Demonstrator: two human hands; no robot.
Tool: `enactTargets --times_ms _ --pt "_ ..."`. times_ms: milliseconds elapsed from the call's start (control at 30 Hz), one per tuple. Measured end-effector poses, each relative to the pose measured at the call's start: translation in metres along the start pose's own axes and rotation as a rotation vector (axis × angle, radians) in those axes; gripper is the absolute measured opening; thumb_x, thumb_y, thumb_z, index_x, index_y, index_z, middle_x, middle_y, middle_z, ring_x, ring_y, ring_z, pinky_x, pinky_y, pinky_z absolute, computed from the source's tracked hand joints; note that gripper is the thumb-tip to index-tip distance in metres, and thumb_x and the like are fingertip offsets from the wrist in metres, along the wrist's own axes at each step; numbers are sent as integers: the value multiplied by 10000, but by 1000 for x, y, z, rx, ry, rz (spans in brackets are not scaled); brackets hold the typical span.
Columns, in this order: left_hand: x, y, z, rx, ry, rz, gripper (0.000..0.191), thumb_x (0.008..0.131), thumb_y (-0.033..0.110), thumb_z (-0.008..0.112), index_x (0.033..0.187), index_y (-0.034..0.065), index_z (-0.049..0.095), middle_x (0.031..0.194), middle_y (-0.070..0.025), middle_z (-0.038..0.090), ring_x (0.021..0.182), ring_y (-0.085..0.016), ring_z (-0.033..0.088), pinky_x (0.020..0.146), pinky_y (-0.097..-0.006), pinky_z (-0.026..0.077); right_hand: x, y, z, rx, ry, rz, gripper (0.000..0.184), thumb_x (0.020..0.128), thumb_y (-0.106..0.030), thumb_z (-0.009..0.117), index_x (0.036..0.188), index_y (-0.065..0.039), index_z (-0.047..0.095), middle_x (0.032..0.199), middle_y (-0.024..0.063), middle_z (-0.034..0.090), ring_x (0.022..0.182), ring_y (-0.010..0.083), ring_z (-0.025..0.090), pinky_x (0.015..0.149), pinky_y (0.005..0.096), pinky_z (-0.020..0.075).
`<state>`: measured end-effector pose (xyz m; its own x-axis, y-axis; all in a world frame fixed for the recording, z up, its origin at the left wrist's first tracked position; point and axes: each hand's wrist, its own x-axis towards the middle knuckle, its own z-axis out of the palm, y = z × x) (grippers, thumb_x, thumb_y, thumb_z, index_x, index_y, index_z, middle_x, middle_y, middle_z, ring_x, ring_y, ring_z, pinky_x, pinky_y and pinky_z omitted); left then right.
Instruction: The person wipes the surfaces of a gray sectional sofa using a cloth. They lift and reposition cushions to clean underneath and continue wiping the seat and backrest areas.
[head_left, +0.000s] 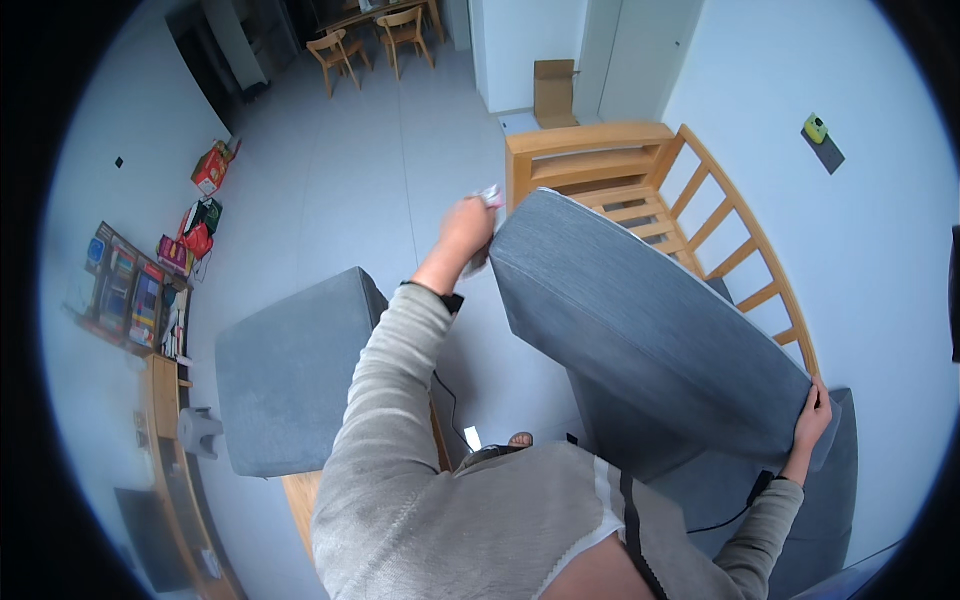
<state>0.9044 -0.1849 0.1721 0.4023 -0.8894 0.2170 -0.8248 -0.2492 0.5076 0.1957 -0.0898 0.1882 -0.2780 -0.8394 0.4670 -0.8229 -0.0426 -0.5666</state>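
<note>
A large grey-blue sofa cushion (630, 322) is tilted up off a slatted wooden sofa frame (592, 139). My right hand (811, 420) grips its lower right end, fingers over the top edge. Beside the cushion's upper left corner is my left hand (469, 225), closed around a crumpled, blurred thing with white and pink on it, perhaps a cloth or packet; its exact kind cannot be told. Bare slats (637, 214) show behind the raised cushion.
Another grey cushion (292, 375) lies on a wooden base at the left. Dark cables (454, 405) run near my foot (521, 439). A grey plastic stool (199, 433), a bookshelf (131, 292) and bags line the left wall. An open cardboard box (555, 94) and wooden chairs (403, 37) stand farther off.
</note>
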Motion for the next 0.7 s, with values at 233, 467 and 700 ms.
enactTargets --times_ms 233,467,700 --pt "-41 35 -23 -350 332 124 306 948 129 502 1161 -48 633 1163 -301 647 1095 -451 625 941 -476 511 2 -8 3 -64 51 -26 250 1011 -146 570 1152 25 687 1132 152 721 1062 240 677 945 338 497" --pt "-134 209 27 -786 196 760 613 830 -67 516 1436 16 493 1517 -260 409 1402 -396 417 1153 -452 340 3 -15 5 -112 138 -53 190 977 -130 601 1089 -13 701 1117 163 715 1060 307 685 916 372 518" --pt "-221 345 94 -1014 -255 959 597 942 39 507 1514 -10 346 1561 -292 307 1458 -441 295 1186 -480 242 -5 -44 -12 113 159 -97 290 948 -193 655 1186 -31 679 1091 155 722 1003 269 693 880 350 517"
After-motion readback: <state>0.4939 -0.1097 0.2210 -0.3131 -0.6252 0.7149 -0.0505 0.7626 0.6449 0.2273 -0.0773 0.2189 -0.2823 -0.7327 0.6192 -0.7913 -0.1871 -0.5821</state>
